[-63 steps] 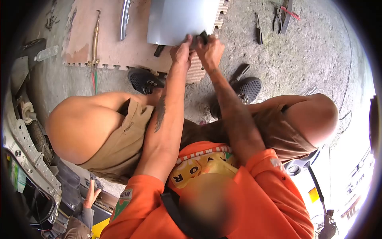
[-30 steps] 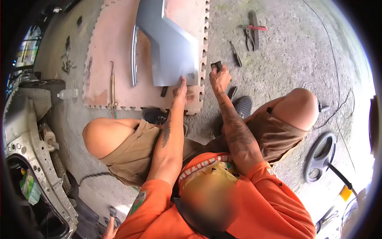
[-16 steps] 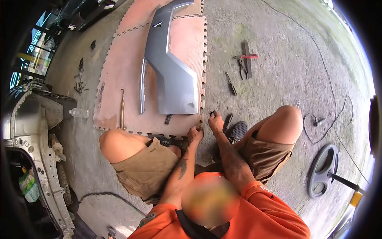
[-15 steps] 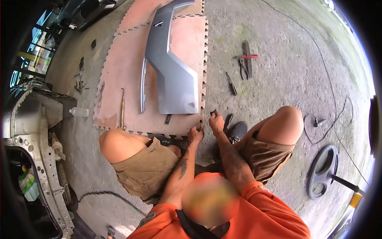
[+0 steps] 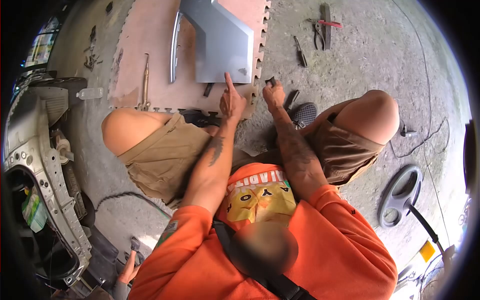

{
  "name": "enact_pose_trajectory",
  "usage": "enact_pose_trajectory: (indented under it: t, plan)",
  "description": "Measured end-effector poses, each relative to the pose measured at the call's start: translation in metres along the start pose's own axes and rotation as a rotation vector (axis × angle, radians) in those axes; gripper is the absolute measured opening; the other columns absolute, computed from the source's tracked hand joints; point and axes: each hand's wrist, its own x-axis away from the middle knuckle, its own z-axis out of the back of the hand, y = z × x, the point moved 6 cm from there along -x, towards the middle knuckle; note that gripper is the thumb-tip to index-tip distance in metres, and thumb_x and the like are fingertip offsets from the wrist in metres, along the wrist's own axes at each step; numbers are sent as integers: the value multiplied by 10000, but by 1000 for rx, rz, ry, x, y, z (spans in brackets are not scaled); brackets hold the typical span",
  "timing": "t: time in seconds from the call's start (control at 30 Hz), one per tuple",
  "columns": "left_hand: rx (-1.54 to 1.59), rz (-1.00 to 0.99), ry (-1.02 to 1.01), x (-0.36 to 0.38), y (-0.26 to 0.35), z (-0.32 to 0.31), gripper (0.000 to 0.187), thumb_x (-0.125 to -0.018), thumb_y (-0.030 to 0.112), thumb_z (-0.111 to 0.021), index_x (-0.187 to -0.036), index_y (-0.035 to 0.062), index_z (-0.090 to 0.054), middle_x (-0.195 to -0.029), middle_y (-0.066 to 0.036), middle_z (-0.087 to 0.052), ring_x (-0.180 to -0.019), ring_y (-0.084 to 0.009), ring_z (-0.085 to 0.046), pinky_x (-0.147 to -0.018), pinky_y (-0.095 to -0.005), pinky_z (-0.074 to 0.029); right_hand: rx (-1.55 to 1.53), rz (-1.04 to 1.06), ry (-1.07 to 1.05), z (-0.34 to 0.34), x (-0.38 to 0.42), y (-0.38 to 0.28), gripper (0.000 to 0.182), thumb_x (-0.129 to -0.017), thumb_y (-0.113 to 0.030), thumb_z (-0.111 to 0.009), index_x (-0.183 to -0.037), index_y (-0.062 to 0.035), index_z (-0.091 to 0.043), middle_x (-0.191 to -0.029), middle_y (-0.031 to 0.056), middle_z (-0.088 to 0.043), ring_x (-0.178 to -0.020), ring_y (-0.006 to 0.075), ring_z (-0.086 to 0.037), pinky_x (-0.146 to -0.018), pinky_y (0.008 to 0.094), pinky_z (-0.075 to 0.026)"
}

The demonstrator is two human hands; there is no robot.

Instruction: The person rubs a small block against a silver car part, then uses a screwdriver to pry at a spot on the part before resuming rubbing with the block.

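A silver car body panel (image 5: 222, 47) lies on the pink foam mat (image 5: 135, 75), its lower edge towards me. My left hand (image 5: 232, 103) stretches its index finger up to that edge, the fingertip overlapping the panel; its other fingers are curled. A small dull patch (image 5: 242, 71) marks the panel's lower right corner. Beside the mat's toothed edge, my right hand (image 5: 273, 96) is closed round a small dark block (image 5: 270, 81), which pokes out above the fingers. Under the panel's lower edge, a dark strip (image 5: 208, 90) sticks out onto the mat.
A brass-coloured rod tool (image 5: 146, 82) rests on the mat's left. On the concrete lie a screwdriver (image 5: 300, 51), pliers (image 5: 319, 36) and a flat bar (image 5: 327, 30). Left are a plastic bottle (image 5: 90, 93) and a stripped car body (image 5: 47, 175). Another person's arm (image 5: 129, 270) shows lower left.
My left hand has moved from the mat's near edge to the panel's lower edge, index finger now extended. The view has tilted down. My right hand still holds the dark block.
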Motion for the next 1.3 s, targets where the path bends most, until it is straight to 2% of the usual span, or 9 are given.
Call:
enact_pose_trajectory:
  t: [0.1,0.2,0.3,0.47,0.6,0.7,0.77,0.93,1.3]
  plan:
    - [-246,-68,-249,-21,-1,-8,1111,-815,79,-632,-1585,199,161,-829,-269,-679,-735,-445,-675,-693,-510,-540,-13,100,85,0,-8,0,367,-923,-300,-557,-1194,-64,-631,-1081,289,-680,-1017,488,-645,-904,516,-512]
    - [-360,-143,-335,-40,-9,-24,1095,-844,74,-608,-1574,210,197,-834,-265,-682,-767,-428,-694,-711,-510,-555,-17,55,94,9,-8,-5,396,-917,-306,-553,-1225,-64,-609,-1091,296,-675,-1033,496,-636,-919,522,-503]
    - [-410,-167,-320,-31,-29,-58,1034,-856,53,-593,-1605,256,92,-869,-255,-686,-818,-415,-708,-737,-513,-561,-10,32,110,18,-13,-2,395,-920,-304,-552,-1218,-52,-606,-1079,304,-677,-1025,502,-639,-920,525,-502]
    - [-532,-664,-380,21,-24,-66,855,-855,46,-574,-1598,284,-224,-959,-261,-682,-789,-427,-695,-739,-527,-556,-94,50,163,26,-9,-14,374,-941,-315,-536,-1180,-36,-606,-1012,315,-683,-975,510,-649,-883,537,-508]
    - [-395,-575,-271,7,-7,-40,969,-853,78,-609,-1621,255,-46,-931,-238,-682,-722,-406,-683,-702,-512,-552,-62,-8,216,33,-8,-19,429,-992,-392,-478,-1114,-6,-620,-968,318,-682,-948,531,-641,-847,551,-502]
    - [-291,-247,-125,-21,-6,-22,976,-850,91,-592,-1619,172,3,-884,-245,-692,-739,-395,-693,-679,-499,-552,-66,37,107,21,-14,-20,508,-1014,-427,-426,-1178,15,-616,-981,324,-681,-965,534,-637,-870,545,-497]
    - [-429,-174,-355,-33,-2,-26,1004,-841,94,-600,-1606,99,50,-841,-252,-700,-752,-387,-703,-677,-484,-555,-62,91,116,14,-15,-20,539,-1018,-435,-415,-1222,28,-600,-1005,336,-674,-981,535,-633,-879,544,-494]
    - [-395,-214,-439,-16,-4,-31,1055,-833,67,-593,-1606,300,86,-895,-318,-696,-831,-433,-714,-799,-521,-549,-98,145,107,12,-2,-28,598,-1021,-447,-406,-1321,45,-564,-1091,363,-649,-1035,529,-622,-912,540,-487]
    - [-369,-148,-391,-27,2,-40,1061,-844,53,-596,-1601,223,128,-859,-324,-683,-813,-484,-690,-766,-542,-537,-132,141,40,19,-14,-23,630,-1031,-468,-366,-1320,55,-566,-1158,354,-635,-1097,515,-600,-979,519,-462]
